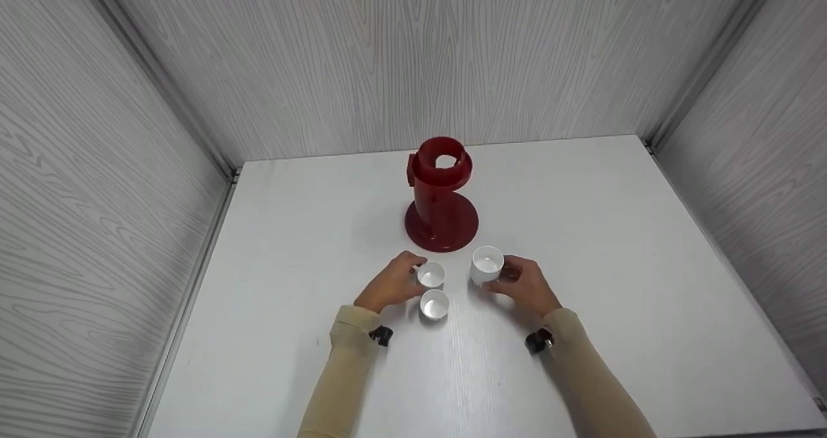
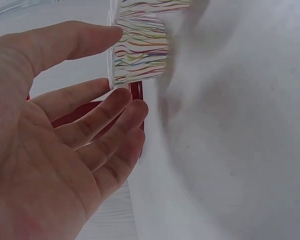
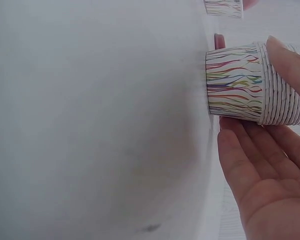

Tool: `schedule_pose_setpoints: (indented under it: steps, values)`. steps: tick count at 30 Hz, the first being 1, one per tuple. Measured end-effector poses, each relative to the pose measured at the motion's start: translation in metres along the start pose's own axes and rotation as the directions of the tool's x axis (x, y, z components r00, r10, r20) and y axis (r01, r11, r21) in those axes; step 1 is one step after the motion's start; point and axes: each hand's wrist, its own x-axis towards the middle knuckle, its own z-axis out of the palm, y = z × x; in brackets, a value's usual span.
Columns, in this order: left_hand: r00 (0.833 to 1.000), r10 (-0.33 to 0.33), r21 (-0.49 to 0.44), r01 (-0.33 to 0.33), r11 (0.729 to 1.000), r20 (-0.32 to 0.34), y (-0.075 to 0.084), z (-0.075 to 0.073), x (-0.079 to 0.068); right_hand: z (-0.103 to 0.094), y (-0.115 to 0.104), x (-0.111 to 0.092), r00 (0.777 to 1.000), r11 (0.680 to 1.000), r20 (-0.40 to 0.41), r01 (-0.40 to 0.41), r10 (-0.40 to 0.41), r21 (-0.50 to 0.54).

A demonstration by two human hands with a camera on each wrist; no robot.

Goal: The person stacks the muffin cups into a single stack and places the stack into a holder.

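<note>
My left hand [image 1: 390,285] holds the farther of two small white paper cups [image 1: 431,276] by its rim, between thumb and index finger. In the left wrist view this cup [image 2: 142,52] shows thin wavy coloured stripes, and the other fingers are spread below it. Close on the near side stands the second paper cup [image 1: 434,305], upright and mouth up. To the right, my right hand [image 1: 528,288] grips an upright stack of paper cups [image 1: 486,269]. Many nested rims show on the stack [image 3: 235,82] in the right wrist view, with the thumb on one side and fingers on the other.
Behind the cups stands a dark red holder [image 1: 426,199] with a round base and an open ring on top. All stand on a white table [image 1: 581,231], enclosed by grey wood-grain panels [image 1: 387,63] at the back and both sides.
</note>
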Motion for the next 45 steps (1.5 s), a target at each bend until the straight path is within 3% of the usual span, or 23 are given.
schedule_pose_setpoints:
  steps: [14,24,34,45]
  values:
    - [0.999,0.001,0.001,-0.001,1.000,-0.044,0.004,0.006,0.008,0.001,0.001,0.002,1.000,1.000,0.000,0.028,-0.028,0.014]
    - [0.996,-0.054,0.012,0.055,0.998,-0.076,0.009,0.001,0.008,0.001,-0.003,0.000,1.000,1.000,-0.003,-0.007,0.007,-0.010]
    - [0.994,0.030,-0.008,-0.031,0.999,-0.104,0.020,-0.007,0.010,0.000,-0.004,0.000,1.000,0.999,0.004,-0.027,0.027,0.028]
    - [0.993,0.047,0.005,-0.046,0.999,-0.110,0.044,-0.012,0.014,0.000,-0.002,-0.001,1.000,1.000,-0.002,-0.020,0.020,0.003]
